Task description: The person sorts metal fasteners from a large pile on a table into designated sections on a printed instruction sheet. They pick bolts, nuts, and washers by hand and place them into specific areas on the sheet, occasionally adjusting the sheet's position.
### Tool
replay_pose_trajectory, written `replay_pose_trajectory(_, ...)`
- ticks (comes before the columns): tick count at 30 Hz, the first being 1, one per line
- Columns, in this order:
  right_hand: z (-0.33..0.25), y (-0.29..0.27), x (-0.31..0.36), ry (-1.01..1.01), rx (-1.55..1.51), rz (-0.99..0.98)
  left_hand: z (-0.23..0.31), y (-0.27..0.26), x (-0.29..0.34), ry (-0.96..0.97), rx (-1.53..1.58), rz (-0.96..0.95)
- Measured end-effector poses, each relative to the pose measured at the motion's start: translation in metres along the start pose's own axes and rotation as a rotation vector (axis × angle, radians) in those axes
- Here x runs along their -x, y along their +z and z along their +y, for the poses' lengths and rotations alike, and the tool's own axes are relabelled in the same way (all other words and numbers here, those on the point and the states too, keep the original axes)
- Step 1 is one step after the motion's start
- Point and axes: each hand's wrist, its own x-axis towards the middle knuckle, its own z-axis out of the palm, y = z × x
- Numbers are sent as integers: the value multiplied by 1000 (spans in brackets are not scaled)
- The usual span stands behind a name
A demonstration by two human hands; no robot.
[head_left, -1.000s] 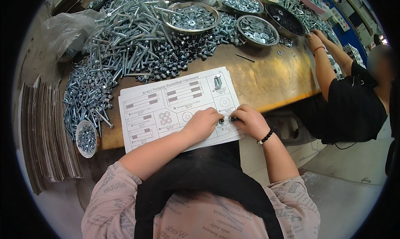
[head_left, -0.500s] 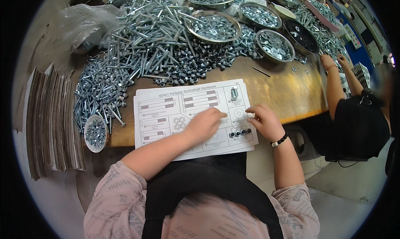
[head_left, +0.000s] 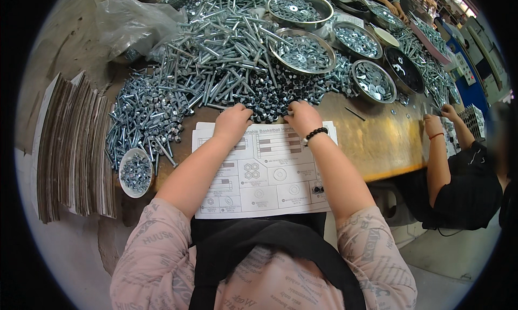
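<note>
shiny metal bolts [head_left: 226,45], matt paper sheet [head_left: 270,175], glossy wood table [head_left: 377,142]

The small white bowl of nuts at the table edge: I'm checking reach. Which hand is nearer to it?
Left. The left hand is up and to the right of the small white bowl; the right hand lies farther right, both at the dark nut pile.

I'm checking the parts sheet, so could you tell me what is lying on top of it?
Both forearms cross the printed sheet; small dark nuts sit on a square near its right edge. Whatever the arms cover cannot be seen.
</note>
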Motion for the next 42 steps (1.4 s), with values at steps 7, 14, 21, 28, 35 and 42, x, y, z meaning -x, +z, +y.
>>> replay_pose_trajectory(7,0,14,-8,11,39,73,1,8,-7,40,-173,-9)
replay_pose_trajectory(14,20,-51,54,-62,-290,-5,6,-15,-9,109,-38,-5)
replay_pose_trajectory(21,52,-67,145,-25,198,-221,110,-9,27,346,199,-343)
replay_pose_trajectory(28,69,-56,166,-88,-60,-124,146,24,42,290,436,-387)
replay_pose_trajectory(35,82,-49,173,-42,-272,-54,167,27,45,256,558,-531)
replay_pose_trajectory(42,83,-42,175,-24,-349,-7,165,28,48,266,606,-507)
